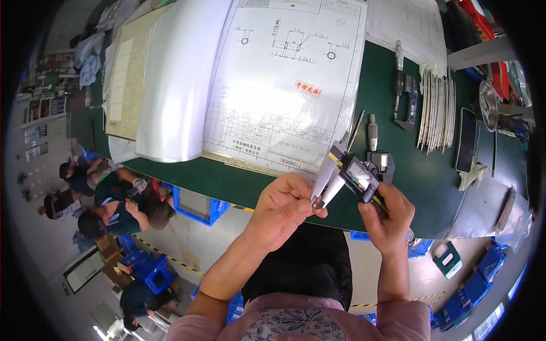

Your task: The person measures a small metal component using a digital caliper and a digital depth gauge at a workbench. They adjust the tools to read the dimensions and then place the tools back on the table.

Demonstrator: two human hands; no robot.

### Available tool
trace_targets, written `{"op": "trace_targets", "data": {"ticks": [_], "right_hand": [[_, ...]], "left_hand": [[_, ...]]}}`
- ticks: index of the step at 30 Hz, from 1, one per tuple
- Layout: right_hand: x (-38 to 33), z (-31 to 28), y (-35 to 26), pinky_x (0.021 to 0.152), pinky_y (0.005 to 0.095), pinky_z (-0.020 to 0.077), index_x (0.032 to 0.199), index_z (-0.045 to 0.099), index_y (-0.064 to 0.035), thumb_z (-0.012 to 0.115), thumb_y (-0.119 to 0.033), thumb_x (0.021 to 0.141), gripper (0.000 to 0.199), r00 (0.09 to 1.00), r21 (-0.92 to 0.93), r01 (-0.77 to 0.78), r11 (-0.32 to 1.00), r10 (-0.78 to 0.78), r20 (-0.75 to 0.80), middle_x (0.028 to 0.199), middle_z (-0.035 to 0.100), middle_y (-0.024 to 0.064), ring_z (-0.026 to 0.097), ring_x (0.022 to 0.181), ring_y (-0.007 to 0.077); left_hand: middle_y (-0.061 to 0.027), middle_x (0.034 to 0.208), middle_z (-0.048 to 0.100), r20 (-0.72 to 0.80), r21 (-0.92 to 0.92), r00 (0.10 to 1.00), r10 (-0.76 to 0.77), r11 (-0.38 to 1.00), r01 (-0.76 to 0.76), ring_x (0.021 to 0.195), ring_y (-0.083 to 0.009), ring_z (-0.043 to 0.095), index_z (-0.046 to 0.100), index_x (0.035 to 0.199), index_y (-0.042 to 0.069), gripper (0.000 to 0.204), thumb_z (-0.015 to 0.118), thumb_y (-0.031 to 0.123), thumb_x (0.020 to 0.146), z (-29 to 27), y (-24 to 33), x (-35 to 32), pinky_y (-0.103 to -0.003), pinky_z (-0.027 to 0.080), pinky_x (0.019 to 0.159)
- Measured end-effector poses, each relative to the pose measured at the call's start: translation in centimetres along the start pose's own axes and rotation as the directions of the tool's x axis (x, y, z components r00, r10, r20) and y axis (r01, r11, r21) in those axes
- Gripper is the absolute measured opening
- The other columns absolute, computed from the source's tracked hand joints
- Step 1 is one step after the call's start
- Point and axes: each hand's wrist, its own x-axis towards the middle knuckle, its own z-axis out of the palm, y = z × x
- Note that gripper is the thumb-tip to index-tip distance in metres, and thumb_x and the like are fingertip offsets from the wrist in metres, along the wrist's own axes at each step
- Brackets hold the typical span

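In front of my body, above the near edge of the green table, my right hand (390,217) is closed around a digital caliper (359,175) with a small display. The caliper's jaws (327,183) point down and to the left. At their tips my left hand (282,211) is closed in a pinch on a small dark part (317,202), mostly covered by the fingers. Whether the jaws touch the part I cannot tell. Just behind the caliper lies a digital micrometer (380,158). A drawing sheet (267,108) in a clear sleeve lies open beyond my left hand.
A second micrometer (405,96) lies farther back, beside a row of thin pale strips (437,111). A phone (466,139) and a round metal dish (488,105) are at the right. Blue crates (199,203) stand on the floor. Several people sit at the far left.
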Motion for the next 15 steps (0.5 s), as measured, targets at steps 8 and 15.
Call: {"op": "trace_targets", "data": {"ticks": [8, 15], "right_hand": [[0.2, -0.3, -0.3, 0.039, 0.025, 0.0335, 0.082, 0.056, -0.0014, 0.071, -0.02, 0.063, 0.031, 0.997, -0.026, 0.081, 0.996, -0.081, 0.011, 0.058, 0.049, 0.0067, 0.041, 0.041, 0.0155], [0.3, -0.1, -1.2, 0.038, 0.025, 0.0332, 0.078, 0.056, -0.0009, 0.072, -0.021, 0.062, 0.03, 0.993, -0.001, 0.099, 0.995, -0.099, 0.066, 0.057, 0.049, 0.0062, 0.041, 0.04, 0.0155]], "left_hand": [[-0.0093, 0.084, 0.054, 0.085, -0.057, 0.994, -0.065, 0.996, 0.07, 0.078, -0.0194, 0.057, 0.048, 0.08, 0.003, 0.01, 0.058, 0.005, 0.078, -0.4, 0.6, -0.7, -0.032, 0.047, 0.073], [-0.0099, 0.084, 0.054, 0.14, -0.051, 0.986, -0.093, 0.994, 0.101, 0.077, -0.019, 0.057, 0.048, 0.078, 0.002, 0.011, 0.058, 0.006, 0.077, -0.5, 1.4, -1.7, -0.03, 0.047, 0.072]]}}
